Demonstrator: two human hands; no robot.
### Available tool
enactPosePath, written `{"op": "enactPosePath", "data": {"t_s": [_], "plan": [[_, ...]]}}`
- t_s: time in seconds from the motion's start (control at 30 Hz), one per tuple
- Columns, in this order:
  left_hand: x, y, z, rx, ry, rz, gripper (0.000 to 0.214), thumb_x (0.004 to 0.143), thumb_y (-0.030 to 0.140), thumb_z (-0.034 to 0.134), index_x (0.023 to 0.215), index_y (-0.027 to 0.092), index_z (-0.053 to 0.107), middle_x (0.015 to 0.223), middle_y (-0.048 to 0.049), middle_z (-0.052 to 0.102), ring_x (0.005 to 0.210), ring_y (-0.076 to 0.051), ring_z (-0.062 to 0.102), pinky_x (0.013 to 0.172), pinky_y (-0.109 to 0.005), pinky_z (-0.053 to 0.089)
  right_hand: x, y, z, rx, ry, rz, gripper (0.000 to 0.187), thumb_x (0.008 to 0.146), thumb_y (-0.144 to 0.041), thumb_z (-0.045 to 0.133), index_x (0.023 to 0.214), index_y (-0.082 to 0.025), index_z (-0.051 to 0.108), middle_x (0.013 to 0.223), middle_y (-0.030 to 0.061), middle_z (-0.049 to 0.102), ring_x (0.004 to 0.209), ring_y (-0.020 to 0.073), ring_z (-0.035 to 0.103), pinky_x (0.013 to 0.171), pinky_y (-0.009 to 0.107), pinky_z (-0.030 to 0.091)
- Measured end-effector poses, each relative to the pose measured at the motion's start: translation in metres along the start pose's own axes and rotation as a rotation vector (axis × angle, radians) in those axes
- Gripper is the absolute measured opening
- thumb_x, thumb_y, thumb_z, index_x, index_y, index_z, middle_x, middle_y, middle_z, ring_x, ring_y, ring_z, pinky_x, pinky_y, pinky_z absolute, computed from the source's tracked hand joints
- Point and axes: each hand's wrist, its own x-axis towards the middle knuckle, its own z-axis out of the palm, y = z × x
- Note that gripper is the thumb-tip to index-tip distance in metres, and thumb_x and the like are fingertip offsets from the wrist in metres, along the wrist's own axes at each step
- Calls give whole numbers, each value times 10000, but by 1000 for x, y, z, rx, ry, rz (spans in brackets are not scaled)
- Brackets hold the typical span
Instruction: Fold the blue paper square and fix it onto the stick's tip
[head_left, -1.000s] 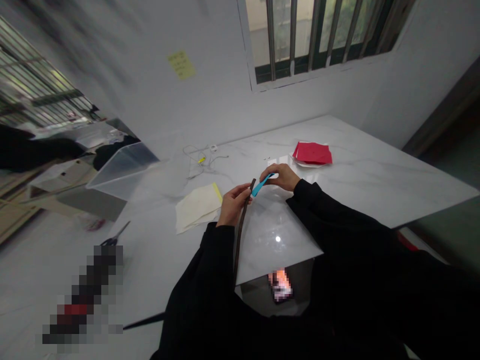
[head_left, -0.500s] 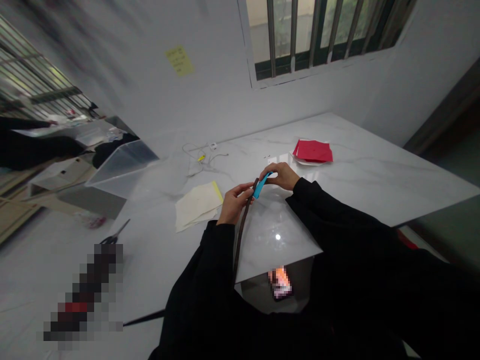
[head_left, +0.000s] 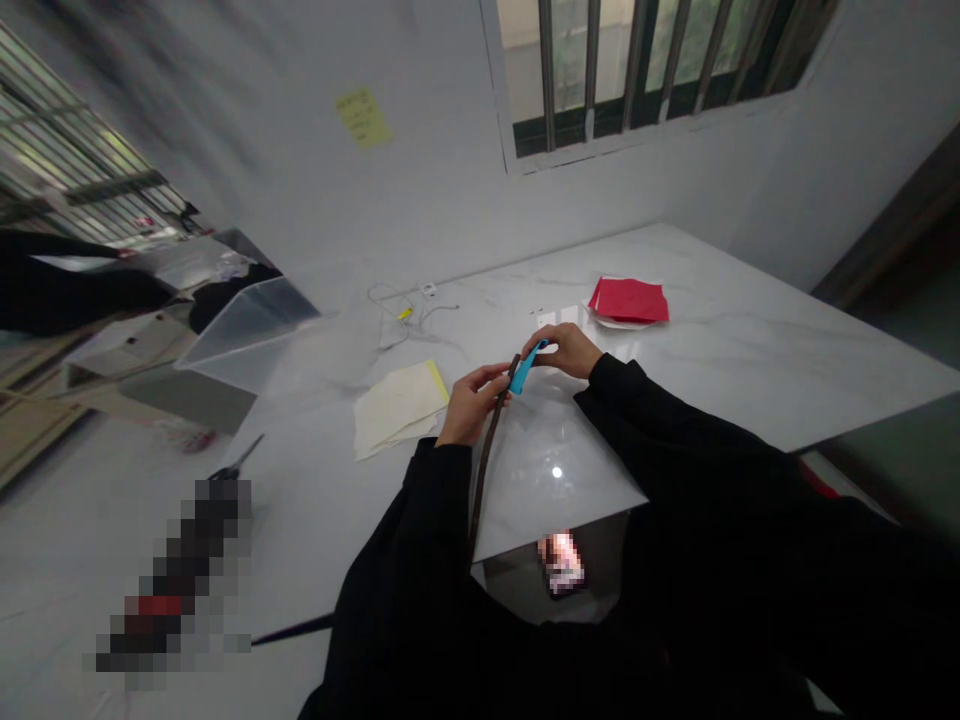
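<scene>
My left hand [head_left: 466, 408] is closed around the upper part of a long, thin brown stick [head_left: 486, 455], which runs down past the table's front edge towards my lap. Pinched in my right hand [head_left: 574, 350] is a bright blue strip [head_left: 527, 370], slanting down to the left. The strip's lower end meets the stick near its top, by my left fingertips. Whether it is stuck to the stick I cannot tell. Both hands are above the white marble-patterned table [head_left: 750, 330].
Cream sheets [head_left: 397, 412] lie left of my hands, red sheets [head_left: 631, 300] behind to the right. A thin cable [head_left: 405, 315] rests near the wall. Scissors [head_left: 241, 458] and a blurred dark object [head_left: 176, 575] are at left. A clear bin [head_left: 255, 330] stands farther off, near another person's dark sleeve.
The blue strip has tilted a little more upright in my right hand. My grip on the stick is unchanged; the whole view has shifted slightly.
</scene>
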Motion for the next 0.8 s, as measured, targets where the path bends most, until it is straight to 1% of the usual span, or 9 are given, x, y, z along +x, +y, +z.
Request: {"op": "enactPosePath", "data": {"t_s": [0.17, 0.3, 0.43, 0.5, 0.7, 0.8], "plan": [[-1, 3, 1, -6, -4, -11, 507, 677, 443, 910, 1083, 165, 787, 870, -39, 730, 690, -136, 629, 686, -298, 516, 0, 0, 1, 27, 16, 8, 160, 825, -355, 818, 921, -229, 837, 894, 45, 795, 859, 193, 706, 833, 317, 527], [-1, 4, 2, -28, -22, -19, 505, 665, 433, 919, 1064, 158, 777, 859, -34, 725, 669, -126, 617, 673, -294, 504, -1, 0, 1, 106, -10, 72, 184, 811, -345, 820, 926, -201, 830, 894, 50, 793, 852, 202, 711, 858, 343, 545], [0, 4, 2, -59, -49, -32, 474, 652, 404, 927, 1011, 150, 750, 787, -12, 696, 649, -124, 602, 660, -288, 485, -1, 4, 3, 283, -41, 180, 343, 764, -343, 850, 1058, -175, 796, 991, 70, 792, 907, 222, 717, 886, 381, 573], [0, 4, 2, -64, -61, -37, 457, 651, 392, 924, 987, 149, 733, 775, -9, 689, 647, -126, 600, 655, -288, 477, 0, 6, 5, 377, -52, 217, 397, 737, -346, 869, 1077, -164, 774, 1029, 78, 787, 938, 232, 718, 893, 396, 585], [3, -1, 0, -94, -90, -36, 428, 654, 379, 916, 950, 145, 715, 787, -14, 686, 656, -128, 598, 645, -288, 477, 0, 12, 17, 686, -73, 291, 453, 687, -302, 902, 1069, -136, 726, 1032, 79, 785, 929, 229, 725, 924, 422, 602], [5, -4, -1, -95, -92, -32, 433, 654, 392, 920, 951, 146, 723, 805, -20, 697, 661, -127, 600, 651, -292, 486, -1, 14, 23, 742, -57, 327, 440, 693, -266, 898, 1071, -132, 716, 1038, 86, 786, 930, 228, 728, 942, 436, 605]]}}
